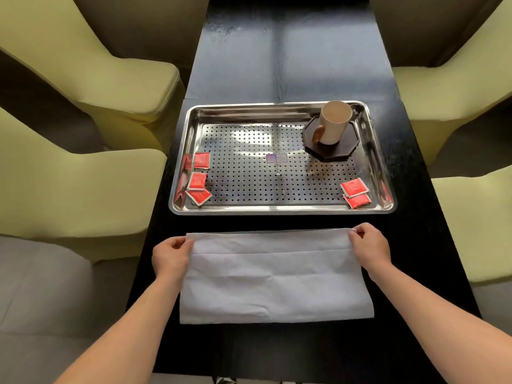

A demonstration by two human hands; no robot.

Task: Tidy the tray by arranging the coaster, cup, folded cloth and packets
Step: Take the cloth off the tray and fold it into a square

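Head cam: the white cloth (274, 275) lies flat and creased on the black table (277, 65), just in front of the tray (277, 210). The left hand (171, 256) and right hand (370, 245) each pinch a far corner of it. In the tray's far-right corner a beige cup (333, 124) sits on a dark octagonal coaster (332, 152). There are three red packets (198, 178) near-left and two more near-right. The sticker (276, 158) mid-tray is too blurry to read.

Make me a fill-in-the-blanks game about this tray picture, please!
1. The cup sits on the dark ____ in the far right corner of the tray.
2. The left hand and right hand each pinch a far corner of the white ____.
3. On the tray's right side lie ____ red packets.

Missing words: coaster, cloth, two.
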